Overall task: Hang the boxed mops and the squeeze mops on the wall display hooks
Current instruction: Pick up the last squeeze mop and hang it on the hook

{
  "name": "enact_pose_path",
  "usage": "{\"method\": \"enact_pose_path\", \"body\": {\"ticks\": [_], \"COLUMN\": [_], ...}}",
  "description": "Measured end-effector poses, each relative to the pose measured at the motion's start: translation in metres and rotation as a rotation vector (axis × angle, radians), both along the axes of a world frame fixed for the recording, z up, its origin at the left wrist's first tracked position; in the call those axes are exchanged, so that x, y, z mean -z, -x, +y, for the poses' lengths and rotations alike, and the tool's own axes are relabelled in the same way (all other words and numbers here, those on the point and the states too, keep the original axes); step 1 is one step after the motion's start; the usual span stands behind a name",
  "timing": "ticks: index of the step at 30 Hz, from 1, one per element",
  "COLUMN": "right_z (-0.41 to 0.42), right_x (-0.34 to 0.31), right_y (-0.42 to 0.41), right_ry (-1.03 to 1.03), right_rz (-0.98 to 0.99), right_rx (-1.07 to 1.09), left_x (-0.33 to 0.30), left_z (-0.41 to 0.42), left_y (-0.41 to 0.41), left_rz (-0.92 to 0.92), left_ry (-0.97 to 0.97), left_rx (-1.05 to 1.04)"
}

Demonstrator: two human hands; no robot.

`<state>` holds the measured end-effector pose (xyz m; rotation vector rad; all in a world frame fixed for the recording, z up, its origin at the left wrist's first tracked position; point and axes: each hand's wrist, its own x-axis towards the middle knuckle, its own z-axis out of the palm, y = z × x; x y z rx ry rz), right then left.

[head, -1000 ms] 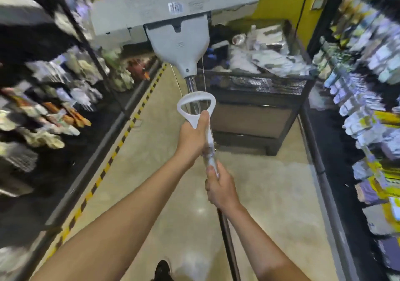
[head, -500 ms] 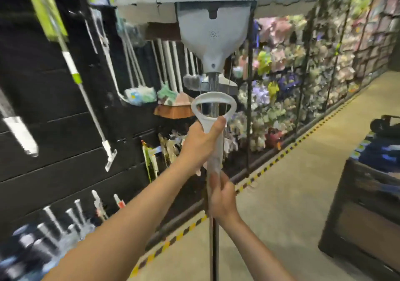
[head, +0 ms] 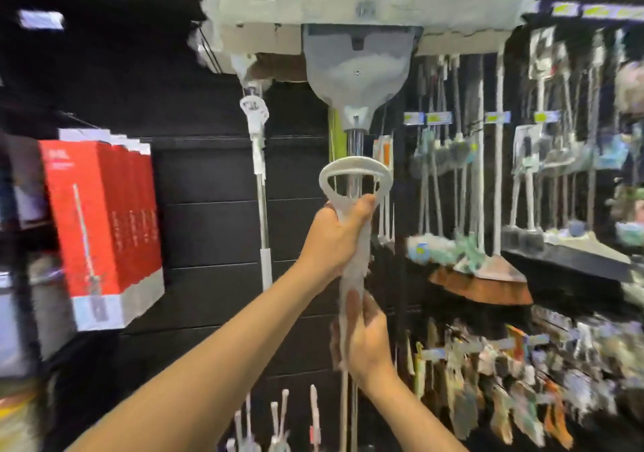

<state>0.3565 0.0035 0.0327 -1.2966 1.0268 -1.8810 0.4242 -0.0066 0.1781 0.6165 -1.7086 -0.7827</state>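
I have swung round from the aisle and now face the black wall display (head: 209,228), so the squeeze mop (head: 355,78) I carry is at last in front of the place it must go. My left hand (head: 334,239) is clamped round the white pull handle just below its loop, and my right hand (head: 366,343) is closed on the shaft lower down. The mop stands upright with its wide sponge head at the top. Just left of it another squeeze mop (head: 256,131) already hangs on the wall, and further left of that hang the red boxed mops (head: 104,228). I judge the carrying is done; what remains is to lift the head onto a free hook beside the hanging mop, though I cannot make out the hook
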Motion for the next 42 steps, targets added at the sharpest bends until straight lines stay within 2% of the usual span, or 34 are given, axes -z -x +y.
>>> {"method": "enact_pose_path", "body": {"ticks": [5,13,21,29,42], "right_z": [-0.058,-0.147,-0.259,-0.368,-0.494], "right_x": [-0.046,-0.119,-0.177,-0.232,-0.310], "right_y": [-0.054,-0.100,-0.112,-0.114,-0.131], "right_ry": [0.024,0.151,0.204,0.280,0.372], "right_rz": [0.076,0.184,0.207,0.264,0.182], "right_rx": [-0.160,-0.193,-0.227,-0.203,-0.166], "left_x": [-0.040,-0.105,-0.165,-0.220,-0.311], "left_z": [-0.047,-0.128,-0.232,-0.351,-0.481], "left_y": [-0.065,-0.116,-0.127,-0.131,-0.142], "left_rz": [0.039,0.103,0.030,0.046,0.034], "left_ry": [0.068,0.156,0.300,0.414,0.413], "left_rx": [-0.098,-0.239,-0.325,-0.349,-0.359]}}
